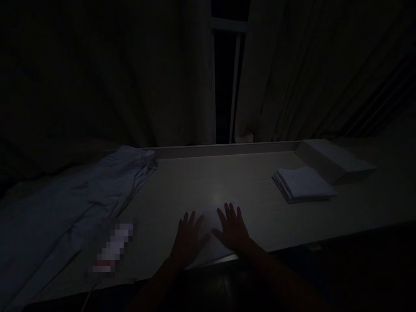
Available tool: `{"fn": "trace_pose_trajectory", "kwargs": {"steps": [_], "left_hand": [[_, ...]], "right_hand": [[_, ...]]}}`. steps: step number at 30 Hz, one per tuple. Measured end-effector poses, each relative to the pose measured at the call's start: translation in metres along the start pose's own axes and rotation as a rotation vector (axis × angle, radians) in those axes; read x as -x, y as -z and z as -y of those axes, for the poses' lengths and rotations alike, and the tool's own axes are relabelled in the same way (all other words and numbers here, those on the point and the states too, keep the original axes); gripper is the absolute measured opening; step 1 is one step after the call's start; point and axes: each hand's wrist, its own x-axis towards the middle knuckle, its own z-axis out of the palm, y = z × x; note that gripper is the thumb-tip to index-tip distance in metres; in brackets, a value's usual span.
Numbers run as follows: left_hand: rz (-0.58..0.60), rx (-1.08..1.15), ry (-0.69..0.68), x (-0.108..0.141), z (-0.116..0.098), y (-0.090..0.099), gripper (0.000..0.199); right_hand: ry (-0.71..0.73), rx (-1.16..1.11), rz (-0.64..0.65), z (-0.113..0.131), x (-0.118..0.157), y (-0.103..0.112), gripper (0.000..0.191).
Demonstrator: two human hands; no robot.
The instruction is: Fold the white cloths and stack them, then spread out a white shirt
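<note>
A pale, flat cloth (211,242) lies near the table's front edge, its outline hard to make out in the dim light. My left hand (189,237) rests palm down on its left side, fingers spread. On the right part of the same cloth, my right hand (232,227) also lies flat with fingers apart. Both hands hide much of the cloth. To the right sits a neat stack of folded cloth (305,184), apart from my hands.
A heap of pale garments or cloth (97,190) covers the table's left side. In front of it lies a blurred-out, pixelated object (115,247) with a cord (87,299) below. A pale box (331,158) stands at the back right. Dark curtains (175,78) hang behind the table (208,173).
</note>
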Motion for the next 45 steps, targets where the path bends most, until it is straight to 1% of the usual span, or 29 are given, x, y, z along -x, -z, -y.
{"fn": "trace_pose_trajectory", "kwargs": {"steps": [2,4,7,9,12,14,16,20,24,28,30,32,35,37,39,42,45], "left_hand": [[-0.013,-0.026,0.012,0.005,-0.008,0.008,0.072],[-0.028,-0.054,-0.006,0.005,-0.018,0.019,0.072],[-0.031,-0.059,-0.107,-0.001,-0.036,0.029,0.074],[-0.012,-0.034,-0.174,-0.002,-0.046,0.025,0.079],[0.004,-0.013,-0.180,0.004,-0.053,0.010,0.087],[-0.007,-0.018,-0.153,0.011,-0.053,0.001,0.090],[-0.010,-0.022,-0.138,0.019,-0.050,-0.001,0.093],[0.012,-0.015,-0.139,0.029,-0.039,0.010,0.096],[0.030,-0.001,-0.173,0.034,-0.026,0.020,0.097],[0.031,0.015,-0.197,0.037,-0.022,0.021,0.097],[0.028,0.020,-0.204,0.037,-0.021,0.019,0.095],[0.027,0.022,-0.213,0.037,-0.020,0.015,0.094],[0.012,0.015,-0.218,0.038,-0.016,0.008,0.093],[-0.005,0.007,-0.228,0.038,-0.014,0.005,0.093],[-0.013,0.005,-0.240,0.038,-0.012,0.003,0.094],[0.005,0.014,-0.224,0.037,-0.013,0.006,0.095],[0.025,0.025,-0.214,0.035,-0.014,0.010,0.098]], "right_hand": [[0.009,-0.007,0.007,0.003,0.007,0.002,0.081],[0.006,-0.013,0.004,0.005,0.011,0.003,0.080],[0.001,-0.014,0.009,0.005,0.013,0.001,0.079],[0.010,-0.012,0.016,0.004,0.012,0.000,0.079],[0.028,-0.010,0.018,0.003,0.013,0.000,0.080],[0.031,-0.008,0.004,0.004,0.014,0.002,0.079],[0.027,-0.012,-0.008,0.005,0.015,0.004,0.078],[-0.003,-0.035,-0.007,0.008,0.015,0.003,0.080],[0.006,-0.041,-0.010,0.007,0.014,0.002,0.081],[-0.001,-0.025,-0.009,0.007,0.015,0.008,0.080],[0.007,-0.017,-0.005,0.011,0.015,0.010,0.078],[0.031,-0.013,-0.016,0.020,0.015,0.010,0.071],[0.138,-0.030,-0.019,0.037,0.015,0.001,0.053],[0.199,-0.052,-0.015,0.047,0.017,-0.006,0.049],[0.219,-0.069,-0.022,0.050,0.018,-0.011,0.048],[0.188,-0.073,-0.048,0.041,0.017,-0.011,0.050],[0.117,-0.056,-0.047,0.021,0.013,-0.006,0.062]]}}
